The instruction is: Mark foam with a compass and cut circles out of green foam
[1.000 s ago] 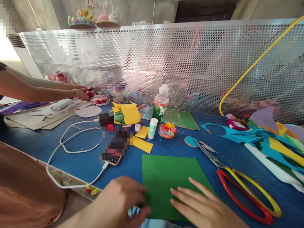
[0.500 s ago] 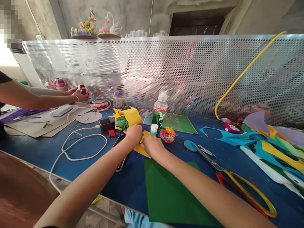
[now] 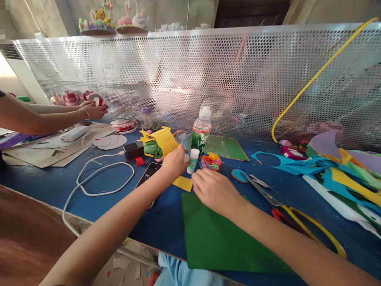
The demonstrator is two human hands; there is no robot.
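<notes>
My left hand [image 3: 175, 162] is closed just left of a white-capped glue stick [image 3: 193, 162], its fingertips mostly hidden. A small yellow paper piece [image 3: 183, 183] lies on the table below my hands. Over the far edge of a dark green sheet [image 3: 226, 238] is my right hand [image 3: 216, 190], with fingers bent together; whatever they may hold is out of sight. Behind the glue stick stands a green-labelled plastic bottle [image 3: 201, 133], beside a bundle of multicoloured strips [image 3: 210, 161]. Left of my left hand sit cut yellow paper [image 3: 163, 139] and crumpled green paper [image 3: 152, 148].
A phone [image 3: 151, 171], black charger [image 3: 133, 151] and white cable [image 3: 104, 194] lie on the left. Scissors [image 3: 268, 198] and coloured scraps [image 3: 321, 167] lie right. A perforated metal panel [image 3: 178, 71] backs the table. A co-worker's hands [image 3: 93, 109] hold a red-and-white object.
My hands have come off the yellow paper piece. The left moved up toward the glue stick, the right slid right and nearer over the green sheet. The camera view has shifted slightly.
</notes>
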